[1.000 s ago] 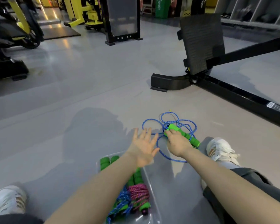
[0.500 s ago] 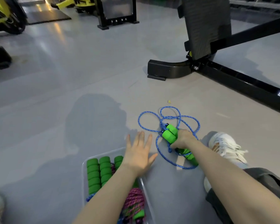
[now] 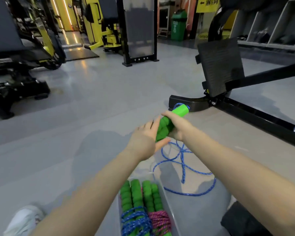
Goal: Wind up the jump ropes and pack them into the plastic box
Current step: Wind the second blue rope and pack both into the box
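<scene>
Right hand (image 3: 177, 129) grip round green handles (image 3: 165, 126)

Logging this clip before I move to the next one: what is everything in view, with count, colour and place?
loose jump rope: one, blue, trailing from the held handles onto the floor
green handles: seemingly two, held together above the floor
plastic box: one, clear, on the floor, bottom centre
wound blue rope: one, in the box
wound pink rope: one, in the box, beside the blue
gym machine: one, black, right
yellow machines: several, back left
bin: one, green, far back
shoe: one, white, lower left
left hand: fingers straight, against the handles
right hand: grips the handles
</scene>
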The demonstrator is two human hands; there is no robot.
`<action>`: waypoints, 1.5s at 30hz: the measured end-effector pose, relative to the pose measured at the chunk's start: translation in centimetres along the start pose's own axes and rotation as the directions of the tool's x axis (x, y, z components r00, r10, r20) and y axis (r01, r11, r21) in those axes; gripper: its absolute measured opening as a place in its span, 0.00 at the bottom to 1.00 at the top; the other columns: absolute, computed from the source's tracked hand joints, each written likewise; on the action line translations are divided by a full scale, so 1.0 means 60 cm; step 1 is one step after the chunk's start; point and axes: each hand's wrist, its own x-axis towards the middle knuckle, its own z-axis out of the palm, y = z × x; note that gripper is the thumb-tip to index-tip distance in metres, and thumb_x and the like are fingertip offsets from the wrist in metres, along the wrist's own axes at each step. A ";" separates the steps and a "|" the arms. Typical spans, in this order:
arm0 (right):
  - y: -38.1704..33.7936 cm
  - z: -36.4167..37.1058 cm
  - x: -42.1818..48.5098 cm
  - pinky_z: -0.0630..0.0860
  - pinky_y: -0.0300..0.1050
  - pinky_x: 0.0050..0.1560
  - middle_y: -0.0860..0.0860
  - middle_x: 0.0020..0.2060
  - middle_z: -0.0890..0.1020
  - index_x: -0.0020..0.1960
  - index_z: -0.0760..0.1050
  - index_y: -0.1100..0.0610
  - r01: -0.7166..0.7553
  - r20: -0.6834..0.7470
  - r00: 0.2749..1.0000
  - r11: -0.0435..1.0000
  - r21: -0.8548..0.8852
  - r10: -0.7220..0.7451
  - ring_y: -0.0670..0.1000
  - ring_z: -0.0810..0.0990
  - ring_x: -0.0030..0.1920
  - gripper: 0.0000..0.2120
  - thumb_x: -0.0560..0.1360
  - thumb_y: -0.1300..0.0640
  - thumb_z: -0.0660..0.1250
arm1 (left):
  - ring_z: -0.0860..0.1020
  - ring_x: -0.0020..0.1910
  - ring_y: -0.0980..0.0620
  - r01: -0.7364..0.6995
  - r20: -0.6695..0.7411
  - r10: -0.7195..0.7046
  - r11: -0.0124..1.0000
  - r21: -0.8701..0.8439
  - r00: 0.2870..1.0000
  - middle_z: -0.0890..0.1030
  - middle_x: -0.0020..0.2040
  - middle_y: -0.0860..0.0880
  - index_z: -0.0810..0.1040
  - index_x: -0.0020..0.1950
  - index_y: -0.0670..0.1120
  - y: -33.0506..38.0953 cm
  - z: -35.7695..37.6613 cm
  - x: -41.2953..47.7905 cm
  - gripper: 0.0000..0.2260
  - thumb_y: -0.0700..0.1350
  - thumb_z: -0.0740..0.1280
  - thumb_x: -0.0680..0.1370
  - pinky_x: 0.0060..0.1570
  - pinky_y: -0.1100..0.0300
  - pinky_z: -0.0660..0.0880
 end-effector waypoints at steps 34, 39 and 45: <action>-0.045 0.076 -0.137 0.63 0.41 0.27 0.52 0.31 0.79 0.47 0.75 0.56 0.495 0.216 0.868 0.811 -0.312 -0.447 0.53 0.73 0.24 0.11 0.77 0.48 0.62 | 0.77 0.46 0.40 -0.285 -0.200 0.448 0.794 0.537 0.872 0.74 0.64 0.36 0.65 0.72 0.47 -0.124 -0.168 -0.107 0.28 0.49 0.55 0.72 0.36 0.52 0.77; -0.034 0.066 -0.136 0.61 0.41 0.26 0.52 0.28 0.79 0.47 0.75 0.59 0.441 0.158 0.897 0.852 -0.281 -0.413 0.55 0.71 0.21 0.12 0.76 0.51 0.59 | 0.75 0.56 0.35 -0.328 -0.101 0.474 0.734 0.595 0.875 0.68 0.69 0.33 0.71 0.70 0.46 -0.114 -0.146 -0.114 0.25 0.47 0.53 0.74 0.49 0.42 0.76; -0.028 0.066 -0.148 0.63 0.38 0.23 0.55 0.33 0.77 0.44 0.73 0.57 0.411 0.066 0.911 0.878 -0.247 -0.408 0.52 0.72 0.20 0.12 0.76 0.49 0.60 | 0.76 0.53 0.37 -0.340 -0.093 0.537 0.649 0.681 0.838 0.71 0.67 0.36 0.69 0.67 0.42 -0.102 -0.150 -0.119 0.23 0.45 0.53 0.74 0.46 0.46 0.76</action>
